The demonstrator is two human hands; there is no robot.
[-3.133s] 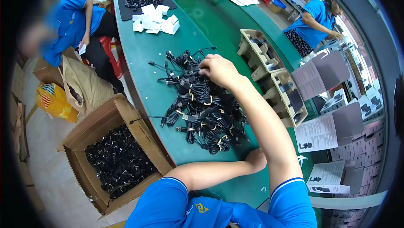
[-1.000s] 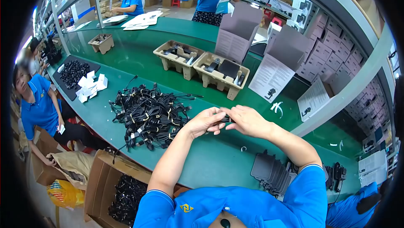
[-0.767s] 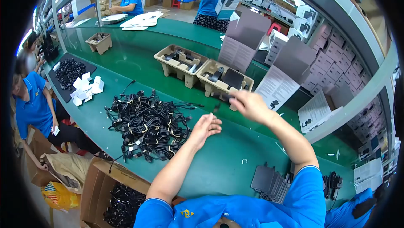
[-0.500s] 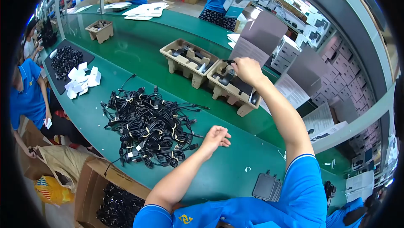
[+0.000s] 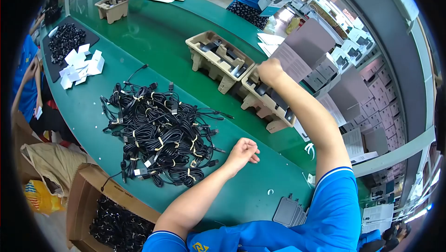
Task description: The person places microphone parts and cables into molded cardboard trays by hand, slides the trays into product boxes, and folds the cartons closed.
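My right hand is closed over the far end of a moulded cardboard tray that holds black parts. Its fingertips point away from me, so whatever they grip is hidden. My left hand rests above the green bench, palm partly up, fingers loosely curled and apart, with nothing in it. Just left of it lies a big heap of black USB cables, bundled with pale ties. A second moulded tray, also filled with black parts, sits end to end with the first.
Open printed boxes stand along the right side. White folded cards and a pile of small black parts lie at the left. A carton of black cables is below the bench edge. Grey cases lie near my body. Co-workers sit or stand around.
The view has turned slightly. My right hand has closed up over the tray, and the black piece seen at its fingers before is out of sight. My left hand has barely moved.
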